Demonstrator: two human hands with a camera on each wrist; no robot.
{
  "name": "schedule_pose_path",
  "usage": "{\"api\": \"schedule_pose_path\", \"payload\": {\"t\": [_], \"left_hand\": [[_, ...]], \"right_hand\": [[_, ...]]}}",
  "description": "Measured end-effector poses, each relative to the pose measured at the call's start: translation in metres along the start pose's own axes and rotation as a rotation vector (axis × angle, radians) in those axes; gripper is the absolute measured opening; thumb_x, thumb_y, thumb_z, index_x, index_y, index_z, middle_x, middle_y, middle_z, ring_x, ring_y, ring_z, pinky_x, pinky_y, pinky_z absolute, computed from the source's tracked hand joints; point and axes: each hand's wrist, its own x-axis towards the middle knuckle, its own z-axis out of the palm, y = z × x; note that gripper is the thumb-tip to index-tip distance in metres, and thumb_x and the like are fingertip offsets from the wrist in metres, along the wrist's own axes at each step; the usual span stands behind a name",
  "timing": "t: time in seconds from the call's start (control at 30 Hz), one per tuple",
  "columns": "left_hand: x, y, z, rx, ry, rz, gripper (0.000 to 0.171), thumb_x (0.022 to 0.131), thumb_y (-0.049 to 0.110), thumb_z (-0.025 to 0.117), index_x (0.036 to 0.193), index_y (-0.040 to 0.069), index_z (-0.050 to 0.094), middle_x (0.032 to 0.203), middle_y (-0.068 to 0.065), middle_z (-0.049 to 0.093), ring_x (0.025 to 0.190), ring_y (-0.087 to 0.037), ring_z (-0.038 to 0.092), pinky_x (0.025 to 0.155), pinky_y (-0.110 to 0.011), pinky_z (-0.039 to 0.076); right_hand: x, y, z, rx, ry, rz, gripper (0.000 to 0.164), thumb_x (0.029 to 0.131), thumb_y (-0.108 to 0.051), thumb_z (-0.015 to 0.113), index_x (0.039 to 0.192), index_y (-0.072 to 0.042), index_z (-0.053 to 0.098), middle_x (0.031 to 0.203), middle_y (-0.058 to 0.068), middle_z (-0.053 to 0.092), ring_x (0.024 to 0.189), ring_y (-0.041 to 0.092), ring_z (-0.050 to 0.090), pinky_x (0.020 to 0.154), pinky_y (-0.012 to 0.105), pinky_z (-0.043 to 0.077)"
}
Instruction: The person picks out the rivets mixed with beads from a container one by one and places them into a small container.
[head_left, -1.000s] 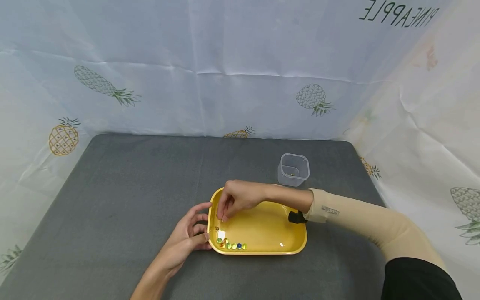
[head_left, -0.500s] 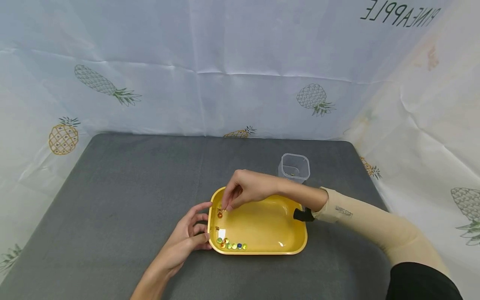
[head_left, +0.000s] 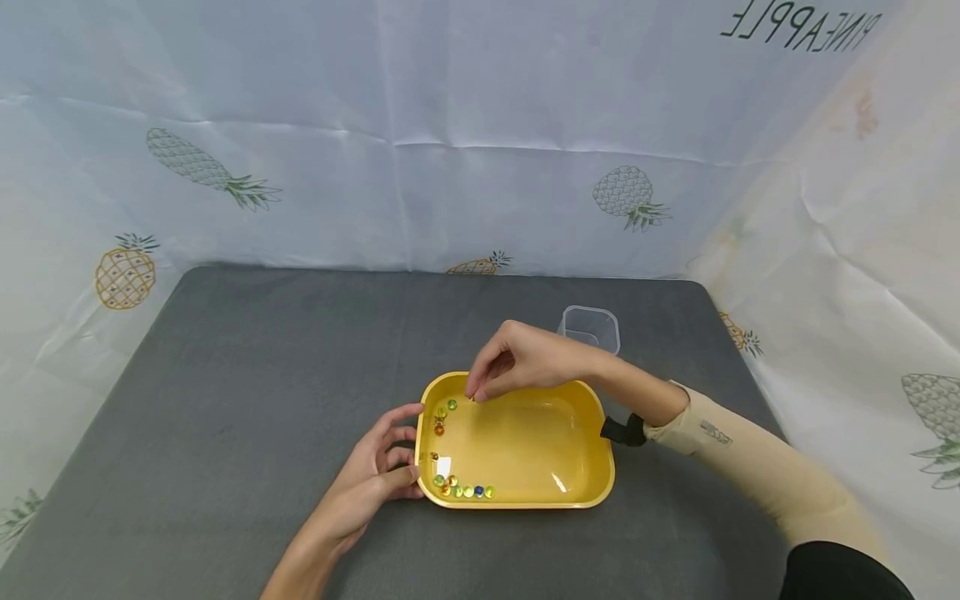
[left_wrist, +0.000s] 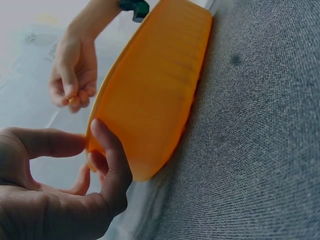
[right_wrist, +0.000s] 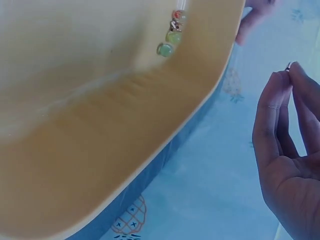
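Note:
The left hand [head_left: 378, 462] holds the left end of a yellow tray [head_left: 525, 505], its thumb and fingers touching rim and outer wall. Above the tray's far side is the right hand [head_left: 517, 362]. Its fingertips and thumb pinch a tiny metallic-looking piece [right_wrist: 288, 66], mostly hidden and too small to identify. Inside the tray, a row of several glass marbles, among them a blue marble [head_left: 479, 492], lies along the near left side. Further back at the left lie a green marble [head_left: 452, 405], an orange marble [head_left: 439, 430] and a small golden piece [head_left: 434, 457].
A clear plastic container [head_left: 591, 329] stands behind the tray to the right, partly covered by the right forearm. A grey cloth [head_left: 300, 350] covers the table. Pineapple-printed curtains [head_left: 487, 100] hang at the back and sides. A black strap [head_left: 624, 430] sticks out below the right wrist.
The right hand has risen from the tray's left side and moved right and away, carrying the tiny piece and uncovering marbles at the far left. The left hand and tray stay put.

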Motion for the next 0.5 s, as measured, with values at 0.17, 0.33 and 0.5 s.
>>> {"api": "schedule_pose_path", "payload": {"t": [0.17, 0.33, 0.5], "left_hand": [[0.000, 0.000, 0.000, -0.001, -0.001, 0.005, 0.079, 0.093, -0.007, 0.064, 0.162, 0.021, 0.039, 0.138, -0.020, 0.049, 0.095, -0.021, 0.065, 0.077, -0.034, 0.064], [0.000, -0.001, -0.001, 0.000, -0.008, 0.011, 0.079, 0.094, -0.008, 0.064, 0.163, 0.020, 0.038, 0.139, -0.021, 0.049, 0.095, -0.021, 0.065, 0.077, -0.034, 0.064], [0.000, -0.002, 0.000, 0.000, -0.007, 0.013, 0.079, 0.094, -0.008, 0.064, 0.163, 0.020, 0.038, 0.137, -0.021, 0.049, 0.094, -0.021, 0.065, 0.077, -0.034, 0.064]], "right_hand": [[-0.006, 0.001, -0.003, 0.013, 0.038, 0.000, 0.016, 0.095, -0.008, 0.081, 0.110, -0.002, 0.083, 0.106, 0.011, 0.083, 0.098, 0.031, 0.080, 0.090, 0.030, 0.066], [-0.014, 0.000, -0.008, 0.019, 0.078, -0.011, 0.017, 0.095, -0.007, 0.082, 0.111, -0.002, 0.083, 0.107, 0.013, 0.083, 0.098, 0.031, 0.081, 0.091, 0.031, 0.066], [-0.023, 0.001, -0.013, 0.021, 0.106, -0.015, 0.017, 0.096, -0.007, 0.081, 0.112, -0.001, 0.083, 0.108, 0.017, 0.082, 0.096, 0.019, 0.080, 0.091, 0.032, 0.066]]}}
